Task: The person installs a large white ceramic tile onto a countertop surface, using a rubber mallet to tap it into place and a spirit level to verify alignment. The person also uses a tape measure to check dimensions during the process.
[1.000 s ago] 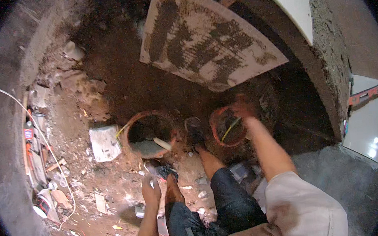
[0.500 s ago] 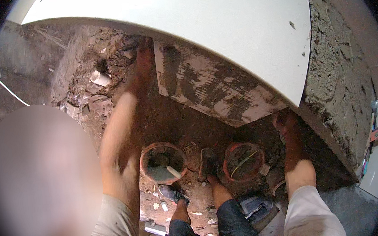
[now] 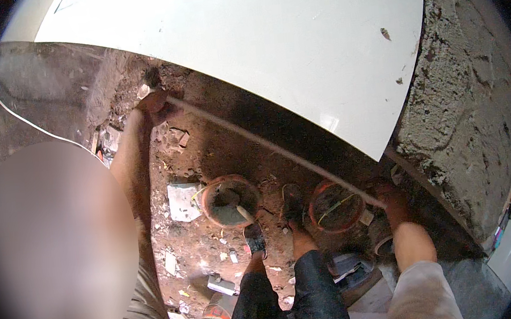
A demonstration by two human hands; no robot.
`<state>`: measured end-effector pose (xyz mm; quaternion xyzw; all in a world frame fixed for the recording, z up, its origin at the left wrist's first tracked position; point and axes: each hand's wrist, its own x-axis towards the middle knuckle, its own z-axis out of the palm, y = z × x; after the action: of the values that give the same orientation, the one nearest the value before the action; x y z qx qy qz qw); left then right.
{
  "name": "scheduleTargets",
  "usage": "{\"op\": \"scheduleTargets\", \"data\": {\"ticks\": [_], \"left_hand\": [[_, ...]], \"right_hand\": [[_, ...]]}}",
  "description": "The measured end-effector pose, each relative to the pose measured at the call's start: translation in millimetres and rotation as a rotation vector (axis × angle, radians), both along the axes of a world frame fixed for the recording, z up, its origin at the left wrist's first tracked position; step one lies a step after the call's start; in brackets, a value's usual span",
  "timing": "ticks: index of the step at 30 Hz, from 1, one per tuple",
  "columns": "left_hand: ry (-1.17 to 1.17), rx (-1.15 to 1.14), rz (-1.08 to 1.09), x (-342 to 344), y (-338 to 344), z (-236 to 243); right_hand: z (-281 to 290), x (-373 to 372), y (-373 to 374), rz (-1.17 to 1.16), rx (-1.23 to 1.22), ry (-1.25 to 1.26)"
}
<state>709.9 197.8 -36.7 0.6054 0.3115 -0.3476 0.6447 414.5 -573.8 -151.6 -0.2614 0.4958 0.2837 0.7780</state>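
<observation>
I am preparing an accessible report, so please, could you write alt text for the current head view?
A person's left hand and right hand hold opposite ends of a panel seen nearly edge-on. Two reddish buckets stand on littered dirt ground; a glossy white surface spans the top, rough mortar the right.

On my feed the slab (image 3: 266,144) shows a plain, pale tan edge. The far panel (image 3: 246,51) is white, with a few dark specks toward its right; beyond that I get a mottled grey wall (image 3: 457,105). The left bucket (image 3: 228,178) has an orange-red rim, grey mix (image 3: 220,212) and a cream handle (image 3: 245,214). I read the right bucket (image 3: 333,231) as orange-red too, crossed by a yellow-green strip (image 3: 336,209). The left block (image 3: 183,202) is whitish, the soil (image 3: 218,153) reddish-brown with white flecks. Near side: black shorts (image 3: 316,282), beige sleeves (image 3: 422,294).
</observation>
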Motion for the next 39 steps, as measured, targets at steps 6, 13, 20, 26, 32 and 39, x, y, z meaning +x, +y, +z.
{"op": "scheduleTargets", "data": {"ticks": [6,13,20,26,32,39], "left_hand": [[-0.167,0.456,-1.028,-53,2,37],[-0.221,1.131,-1.191,-187,90,-50],[-0.282,1.125,-1.034,-496,173,115],[0.058,1.112,-0.657,-645,168,241],[-0.083,1.153,-0.382,-726,190,306],[-0.443,1.11,0.033,-762,214,381]], "right_hand": [[8,-15,92,0.14,-0.268,0.009],[46,-69,196,0.618,-0.871,0.025],[130,-238,227,1.091,-1.459,-0.267],[245,-241,341,1.269,-1.184,-0.553],[406,-197,478,1.162,-0.947,-0.69],[555,-182,489,0.746,-1.117,-1.147]]}}
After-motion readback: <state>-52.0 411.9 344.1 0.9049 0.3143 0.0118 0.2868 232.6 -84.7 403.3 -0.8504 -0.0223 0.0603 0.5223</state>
